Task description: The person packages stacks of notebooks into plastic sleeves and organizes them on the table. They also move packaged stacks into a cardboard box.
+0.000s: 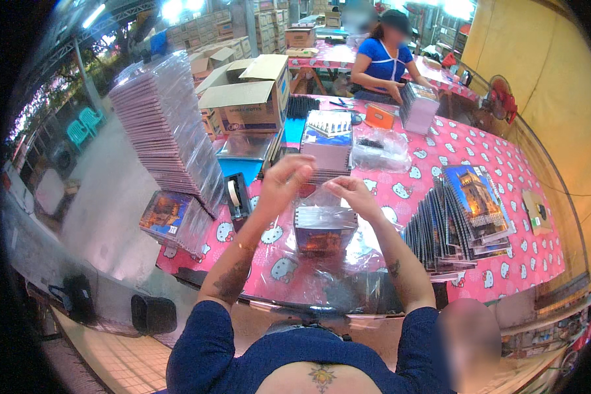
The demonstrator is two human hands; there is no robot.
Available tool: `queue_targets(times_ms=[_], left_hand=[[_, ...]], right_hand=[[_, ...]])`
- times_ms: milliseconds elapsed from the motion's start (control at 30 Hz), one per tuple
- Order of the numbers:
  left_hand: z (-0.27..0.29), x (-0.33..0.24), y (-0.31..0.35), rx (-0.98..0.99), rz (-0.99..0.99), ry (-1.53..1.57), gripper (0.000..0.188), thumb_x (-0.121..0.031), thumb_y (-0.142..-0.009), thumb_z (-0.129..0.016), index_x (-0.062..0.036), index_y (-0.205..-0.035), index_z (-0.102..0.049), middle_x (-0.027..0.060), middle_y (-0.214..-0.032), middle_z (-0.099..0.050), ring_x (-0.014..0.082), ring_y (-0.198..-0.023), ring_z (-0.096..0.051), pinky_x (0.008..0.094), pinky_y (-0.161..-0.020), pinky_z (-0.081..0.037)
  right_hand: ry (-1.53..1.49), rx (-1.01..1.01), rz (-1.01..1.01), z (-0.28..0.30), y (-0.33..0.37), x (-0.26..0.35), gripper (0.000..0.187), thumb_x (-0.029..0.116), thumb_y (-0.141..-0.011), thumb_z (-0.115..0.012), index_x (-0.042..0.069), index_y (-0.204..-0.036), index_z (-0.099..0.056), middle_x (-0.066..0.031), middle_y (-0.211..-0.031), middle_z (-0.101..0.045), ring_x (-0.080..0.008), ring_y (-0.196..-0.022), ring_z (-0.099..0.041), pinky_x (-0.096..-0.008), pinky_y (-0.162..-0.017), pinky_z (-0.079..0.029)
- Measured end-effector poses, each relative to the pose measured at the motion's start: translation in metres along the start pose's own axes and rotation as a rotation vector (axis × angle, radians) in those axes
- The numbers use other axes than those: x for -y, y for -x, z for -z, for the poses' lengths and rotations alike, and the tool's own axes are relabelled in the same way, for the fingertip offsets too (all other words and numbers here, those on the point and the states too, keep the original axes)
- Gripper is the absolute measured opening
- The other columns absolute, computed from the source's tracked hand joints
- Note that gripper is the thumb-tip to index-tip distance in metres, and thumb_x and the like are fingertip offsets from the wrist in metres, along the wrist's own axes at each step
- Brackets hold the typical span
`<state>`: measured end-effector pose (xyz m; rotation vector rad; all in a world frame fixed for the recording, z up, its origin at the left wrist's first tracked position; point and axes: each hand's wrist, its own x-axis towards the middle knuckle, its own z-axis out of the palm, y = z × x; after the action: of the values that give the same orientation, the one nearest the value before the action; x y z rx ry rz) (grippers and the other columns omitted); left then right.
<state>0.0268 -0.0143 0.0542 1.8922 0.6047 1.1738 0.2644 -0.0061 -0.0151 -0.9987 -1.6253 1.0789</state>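
Observation:
A small stack of spiral-bound notebooks (325,240) stands in front of me at the near side of the table, with a glossy clear plastic sheet (289,279) spread under and around it. Above the stack, my left hand (287,180) is closed, its fingers pinched together. My right hand (353,196) is also pinched, lower and slightly to the right. Thin clear film shows between the two hands and seems to be gripped by both. Just beyond them rises a taller notebook stack (326,148). A black tape dispenser (238,197) stands beside my left forearm.
A tall plastic-wrapped notebook stack (167,125) rises at left, beside an open carton (246,98). Fanned notebooks (463,210) lie at right on the pink patterned table (532,253). Across the table, a person in blue (384,62) handles another stack (418,108).

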Motion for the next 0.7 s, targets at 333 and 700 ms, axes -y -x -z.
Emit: queue_targets(times_ms=[333, 700], left_hand=[[0.003, 0.086, 0.034, 0.396, 0.297, 0.061, 0.055, -0.028, -0.092, -0.065, -0.0027, -0.138, -0.050, 0.0122, -0.133, -0.057, 0.0224, -0.123, -0.052, 0.0364, -0.105, -0.039], [-0.016, 0.059, 0.058, 0.327, -0.038, -0.736, 0.037, -0.027, -0.084, -0.070, -0.0119, -0.117, -0.067, 0.0131, -0.107, -0.064, 0.0304, -0.096, -0.061, 0.0420, -0.078, -0.048]], right_hand=[[0.330, 0.342, 0.056, 0.018, 0.048, 0.012, 0.074, 0.046, -0.083, -0.072, 0.009, -0.141, -0.047, -0.0133, -0.133, -0.057, -0.0266, -0.125, -0.052, -0.0403, -0.107, -0.038], [0.843, 0.204, 0.142, -0.011, 0.058, 0.020, 0.013, 0.016, -0.079, -0.069, 0.010, -0.089, -0.065, -0.0096, -0.098, -0.063, -0.0299, -0.097, -0.060, -0.0411, -0.084, -0.048]])
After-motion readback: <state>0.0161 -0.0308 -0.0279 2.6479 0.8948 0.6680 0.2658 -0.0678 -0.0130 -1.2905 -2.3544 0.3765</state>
